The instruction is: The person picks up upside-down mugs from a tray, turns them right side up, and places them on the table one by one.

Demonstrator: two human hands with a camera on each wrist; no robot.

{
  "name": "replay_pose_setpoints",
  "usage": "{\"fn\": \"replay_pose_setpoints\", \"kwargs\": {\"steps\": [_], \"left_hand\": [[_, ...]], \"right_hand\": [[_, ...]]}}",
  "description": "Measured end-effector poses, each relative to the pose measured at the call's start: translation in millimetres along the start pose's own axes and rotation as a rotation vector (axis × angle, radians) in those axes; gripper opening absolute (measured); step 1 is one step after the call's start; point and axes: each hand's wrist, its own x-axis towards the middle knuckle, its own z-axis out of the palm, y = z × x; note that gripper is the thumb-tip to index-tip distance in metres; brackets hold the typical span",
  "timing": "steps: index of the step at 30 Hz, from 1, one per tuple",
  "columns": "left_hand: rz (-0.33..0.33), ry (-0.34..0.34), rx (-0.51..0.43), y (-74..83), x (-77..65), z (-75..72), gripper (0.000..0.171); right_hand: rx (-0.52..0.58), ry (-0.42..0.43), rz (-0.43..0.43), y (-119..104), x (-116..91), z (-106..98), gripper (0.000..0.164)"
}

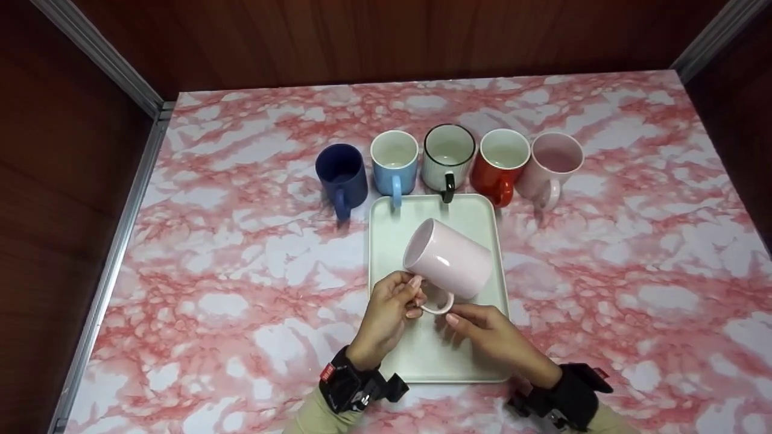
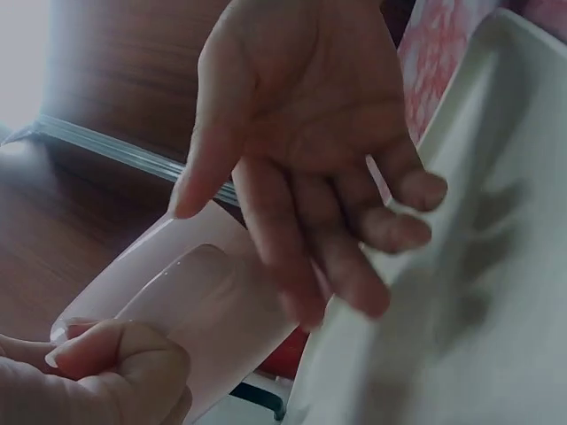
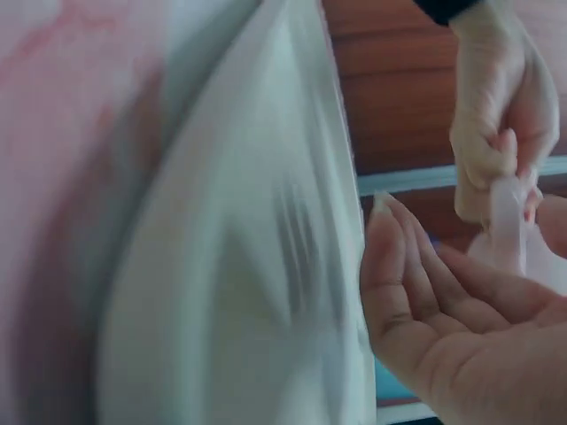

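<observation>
A pale pink mug hangs tilted over a cream tray, its mouth toward the upper left and its handle toward me. My left hand pinches that handle near the rim between thumb and fingers. Close beside the handle's lower curve is my right hand, fingertips right at it. In the left wrist view the right hand shows its palm with loosely spread fingers, while the left hand grips the handle. The right wrist view has the right hand holding nothing.
Behind the tray, upright mugs stand in a row: dark blue, light blue, white with black rim, red and pink. Their handles face me. Dark wood panels border the marbled table.
</observation>
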Motion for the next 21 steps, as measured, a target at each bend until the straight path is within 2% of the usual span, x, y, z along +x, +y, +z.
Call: {"fn": "replay_pose_setpoints", "kwargs": {"steps": [5,9,11,15,21], "left_hand": [[-0.016,-0.016,-0.073,-3.8,0.7,3.4,0.009],[-0.023,-0.02,-0.079,-7.4,1.3,6.0,0.01],[-0.025,-0.022,-0.066,-8.7,1.3,7.6,0.009],[-0.024,-0.028,-0.019,-10.2,1.3,9.7,0.01],[-0.045,-0.007,0.056,-13.2,2.1,9.6,0.015]], "right_hand": [[0.24,0.114,-0.001,2,1,10,0.036],[0.446,0.238,0.027,3,3,19,0.042],[0.468,0.301,0.025,3,4,22,0.04],[0.409,0.386,-0.022,2,5,24,0.034],[0.442,0.426,-0.102,-1,4,22,0.032]]}}
